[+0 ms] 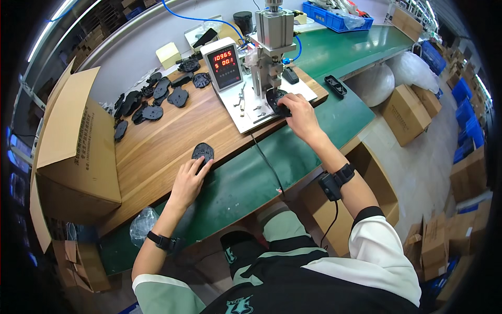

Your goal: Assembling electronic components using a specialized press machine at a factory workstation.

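Note:
My right hand [303, 119] pinches a black rounded plastic part [275, 100] under the metal head of a bench press [273, 31], over its white base plate [246, 121]. Fingertips of my left hand [189, 183] are closed on the near edge of another black oval plastic part [202, 150], which lies on the wooden board [157, 167] near its front edge; the thumb is partly hidden. Beside the press stands a white control box [222, 64] with red lit digits. Small metal pieces [241, 99] are on the base plate.
Several loose black plastic parts [152, 112] lie at the board's back left, next to an open cardboard box [78, 152]. A black tray-like piece [335, 87] rests on the green table [361, 112] at right. A black cable [267, 165] hangs over the front. A blue crate [334, 18] stands behind.

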Demonstrator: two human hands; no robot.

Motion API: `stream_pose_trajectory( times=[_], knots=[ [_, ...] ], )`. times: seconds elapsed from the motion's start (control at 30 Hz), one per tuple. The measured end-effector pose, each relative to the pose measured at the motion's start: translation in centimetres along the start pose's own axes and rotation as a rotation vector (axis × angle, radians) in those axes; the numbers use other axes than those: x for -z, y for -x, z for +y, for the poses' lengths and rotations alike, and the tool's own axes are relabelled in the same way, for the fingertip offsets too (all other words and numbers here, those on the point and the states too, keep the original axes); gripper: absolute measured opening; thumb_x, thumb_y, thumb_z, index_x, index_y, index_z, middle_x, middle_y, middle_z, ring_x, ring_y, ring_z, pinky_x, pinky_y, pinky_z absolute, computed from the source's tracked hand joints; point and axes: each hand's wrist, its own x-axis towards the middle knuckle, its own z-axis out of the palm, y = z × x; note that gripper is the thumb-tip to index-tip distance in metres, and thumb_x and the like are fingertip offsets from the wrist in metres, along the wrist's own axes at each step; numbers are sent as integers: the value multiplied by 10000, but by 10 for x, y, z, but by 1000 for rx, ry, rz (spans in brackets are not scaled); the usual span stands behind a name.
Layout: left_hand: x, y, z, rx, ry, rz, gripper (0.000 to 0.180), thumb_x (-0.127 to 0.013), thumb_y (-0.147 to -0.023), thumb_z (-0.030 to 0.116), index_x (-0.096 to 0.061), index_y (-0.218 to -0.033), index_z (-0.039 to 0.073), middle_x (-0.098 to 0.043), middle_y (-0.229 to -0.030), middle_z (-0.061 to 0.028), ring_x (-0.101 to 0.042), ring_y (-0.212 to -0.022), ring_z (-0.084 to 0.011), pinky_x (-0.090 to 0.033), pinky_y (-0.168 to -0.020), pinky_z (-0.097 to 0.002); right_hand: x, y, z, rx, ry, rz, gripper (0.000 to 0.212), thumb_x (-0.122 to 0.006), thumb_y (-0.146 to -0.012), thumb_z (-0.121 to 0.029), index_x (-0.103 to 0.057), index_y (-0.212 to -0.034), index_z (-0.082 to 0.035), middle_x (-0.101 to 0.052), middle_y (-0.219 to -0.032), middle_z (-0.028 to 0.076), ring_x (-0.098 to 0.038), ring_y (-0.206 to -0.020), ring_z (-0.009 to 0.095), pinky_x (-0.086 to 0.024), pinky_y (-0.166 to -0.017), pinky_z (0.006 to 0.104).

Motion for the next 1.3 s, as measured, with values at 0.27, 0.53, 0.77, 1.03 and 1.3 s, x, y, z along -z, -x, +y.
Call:
stream_pose_trajectory(
  times=[0.27, 0.53, 0.77, 1.03, 1.3],
  knots=[
    [14, -47, 30, 102, 195, 235, 595, -696, -831, -16, -572, -1411, 39, -616, -1318, -179, -590, -1226, -381, -497, -1047, -469, 2, -3, 1, -40, 2, -14, 350, -690, -707, 101, -700, -1017, -60, -687, -1048, 93, -630, -1034, 362, -531, -902, 467],
    [-17, -181, 99, -91, 283, 363, 506, -683, -884, 30, -591, -1378, 85, -637, -1308, -231, -664, -1165, -408, -593, -951, -455, 43, 27, -6, -227, -138, 288, 297, -668, -777, 70, -697, -1052, -40, -681, -1052, 124, -625, -1022, 354, -514, -882, 446],
    [-31, -246, 127, -56, -53, 264, 490, -677, -855, 22, -577, -1334, 40, -642, -1250, -262, -645, -1215, -395, -572, -963, -446, 87, 191, -37, -376, -20, 399, 318, -665, -773, 103, -657, -1065, -23, -636, -1074, 168, -615, -1043, 375, -505, -928, 439],
    [-37, -255, 130, -22, -167, 250, 309, -672, -888, 101, -624, -1178, 4, -684, -994, -166, -703, -1003, -300, -588, -806, -413, 60, 338, 62, -769, 151, 226, 265, -591, -866, 20, -658, -1116, -40, -616, -1121, 171, -560, -1068, 378, -448, -966, 463],
    [-45, -263, 136, -63, -297, 402, 346, -672, -877, 135, -667, -1209, 37, -715, -963, -122, -708, -932, -263, -547, -824, -464, 19, 463, 155, -1183, 220, -178, 427, -656, -884, -45, -629, -1308, -85, -584, -1310, 204, -522, -1243, 430, -431, -1077, 494]
  ],
)
